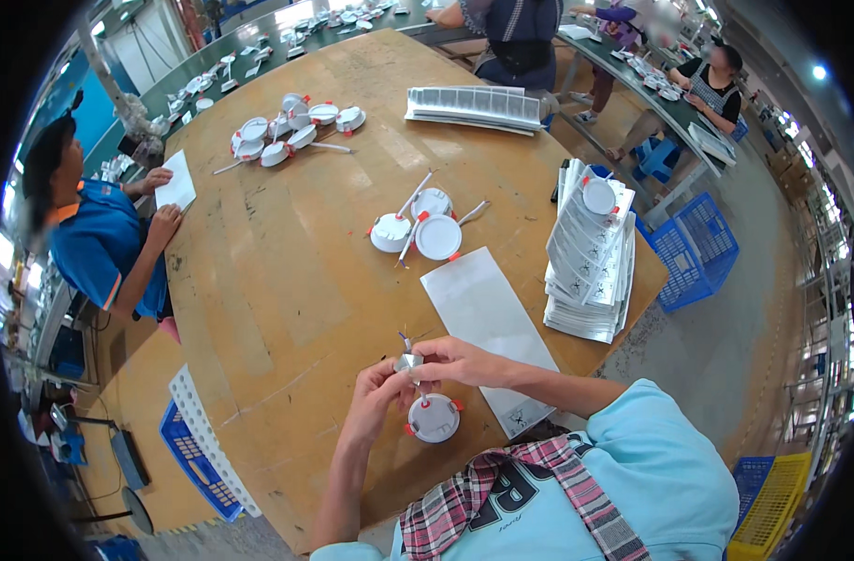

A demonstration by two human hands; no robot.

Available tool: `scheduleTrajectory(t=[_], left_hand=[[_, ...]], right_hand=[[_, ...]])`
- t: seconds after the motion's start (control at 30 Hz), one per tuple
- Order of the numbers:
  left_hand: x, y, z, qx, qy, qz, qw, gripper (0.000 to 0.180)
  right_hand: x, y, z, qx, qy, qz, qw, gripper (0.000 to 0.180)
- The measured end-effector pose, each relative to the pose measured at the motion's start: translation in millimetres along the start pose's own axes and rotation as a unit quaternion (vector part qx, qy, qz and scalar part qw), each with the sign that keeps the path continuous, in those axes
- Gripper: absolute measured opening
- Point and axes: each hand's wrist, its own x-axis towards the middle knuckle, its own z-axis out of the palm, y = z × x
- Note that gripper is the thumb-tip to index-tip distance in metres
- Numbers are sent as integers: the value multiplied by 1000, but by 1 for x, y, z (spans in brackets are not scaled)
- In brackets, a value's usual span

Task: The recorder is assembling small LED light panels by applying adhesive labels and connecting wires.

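Pinched in the fingers of both hands is a small shiny silver piece, seemingly a foil label (408, 363), around a lamp's cable, whose thin wire ends stick out above it. My left hand (376, 389) closes on it from the left and my right hand (453, 361) from the right. Just below, the round white downlight (434, 419) with red side clips lies on the table near its front edge. A white sheet (491, 327) lies under my right forearm. Farther up the table are three more downlights (438, 237) with cables spread out.
Stacked silver-printed sheets (591, 271) stand at the right edge, with a downlight on top; another silver stack (474, 107) lies at the back. A downlight cluster (291, 129) sits far left. A co-worker (118, 234) at left holds a white sheet. Blue crates (694, 251) stand right.
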Motion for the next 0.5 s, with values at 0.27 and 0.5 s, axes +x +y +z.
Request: scheduleTrajectory(t=[0.27, 0.5], left_hand=[[15, 5, -14, -41, -53, -35, 997, 12], [20, 1, -21, -64, -97, -21, 993, 13]], right_hand=[[5, -12, -18, 2, -37, 31, 999, 20], [6, -3, -23, 21, -27, 29, 999, 24]])
